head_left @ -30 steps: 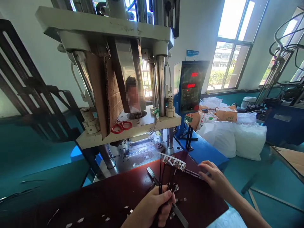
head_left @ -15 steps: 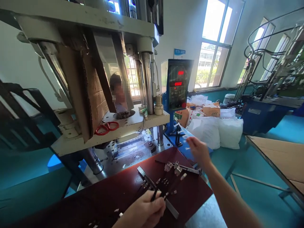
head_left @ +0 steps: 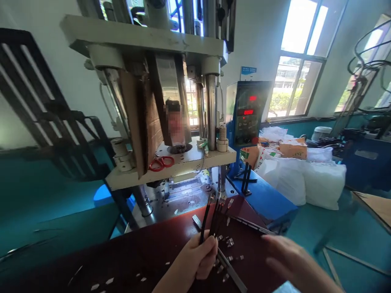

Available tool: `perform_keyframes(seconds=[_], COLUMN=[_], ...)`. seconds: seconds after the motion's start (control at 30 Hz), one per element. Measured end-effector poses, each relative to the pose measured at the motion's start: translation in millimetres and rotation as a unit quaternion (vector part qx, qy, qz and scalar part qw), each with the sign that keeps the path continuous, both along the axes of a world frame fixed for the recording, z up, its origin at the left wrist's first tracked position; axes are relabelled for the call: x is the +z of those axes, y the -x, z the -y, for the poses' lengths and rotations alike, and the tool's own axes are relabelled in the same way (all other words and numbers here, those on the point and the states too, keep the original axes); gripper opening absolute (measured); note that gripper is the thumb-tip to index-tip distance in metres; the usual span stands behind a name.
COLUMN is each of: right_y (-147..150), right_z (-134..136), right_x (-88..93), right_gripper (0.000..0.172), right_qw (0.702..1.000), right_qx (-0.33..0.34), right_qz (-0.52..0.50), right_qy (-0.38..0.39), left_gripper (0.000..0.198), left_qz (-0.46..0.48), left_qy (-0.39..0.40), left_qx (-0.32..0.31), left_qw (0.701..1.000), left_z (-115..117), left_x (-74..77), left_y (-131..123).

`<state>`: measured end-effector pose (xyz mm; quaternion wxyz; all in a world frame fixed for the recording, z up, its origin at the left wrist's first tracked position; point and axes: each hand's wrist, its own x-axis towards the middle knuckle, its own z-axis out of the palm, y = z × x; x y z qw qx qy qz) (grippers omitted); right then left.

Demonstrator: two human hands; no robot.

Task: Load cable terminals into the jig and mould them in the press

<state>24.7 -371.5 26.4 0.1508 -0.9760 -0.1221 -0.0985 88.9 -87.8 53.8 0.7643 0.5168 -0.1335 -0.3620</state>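
My left hand (head_left: 195, 262) is closed around a bundle of thin black cables (head_left: 214, 215) with metal terminals at their tips, held upright above the dark red bench top (head_left: 137, 252). My right hand (head_left: 285, 260) hovers low at the right, blurred, fingers loosely curled with nothing visible in them. Between the hands lie a flat metal strip (head_left: 232, 272) and a long metal bar (head_left: 253, 226). Small metal clips (head_left: 229, 243) are scattered on the bench near my left hand.
A press machine (head_left: 171, 122) with steel columns stands right behind the bench; red scissors (head_left: 161, 162) lie on its platen. A blue control box (head_left: 249, 114) with red digits is at the right. White sacks (head_left: 308, 179) sit on the floor beyond. Black racks (head_left: 45, 110) stand left.
My left hand raised the cable bundle upright again. My right hand came back from the far side and dropped low toward the bench's right edge.
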Motion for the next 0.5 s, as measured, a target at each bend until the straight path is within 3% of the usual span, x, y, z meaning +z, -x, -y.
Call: perform_keyframes(seconds=[0.1,0.2,0.33,0.43,0.5], right_y=[-25.9,-52.0,-74.6,-77.7,-76.8], right_z=[-85.9,-145.4,-188.8,-196.2,-191.2], right_x=[7.7,-0.1,-12.9,-13.3,-10.3], right_gripper=[0.055,0.076,0.083,0.059,0.046], right_qw=[0.977,0.937,0.929,0.945,0.949], right_qx=[0.214,0.349,0.356,0.314,0.310], right_qz=[-0.007,-0.022,-0.078,-0.070,-0.030], right_qy=[-0.008,0.022,0.063,0.064,0.042], left_gripper=[0.042,0.036,0.029,0.027,0.027], left_qz=[0.064,0.191,0.307,0.323,0.331], left_qy=[0.102,0.227,0.283,0.251,0.204], left_qx=[0.120,0.264,0.416,0.557,0.645], left_qw=[0.985,0.918,0.808,0.723,0.658], left_z=[-14.1,-38.8,-88.5,-136.9,-174.6], left_x=[10.9,32.8,68.1,84.3,87.0], left_y=[4.9,13.1,16.2,-1.4,-26.6])
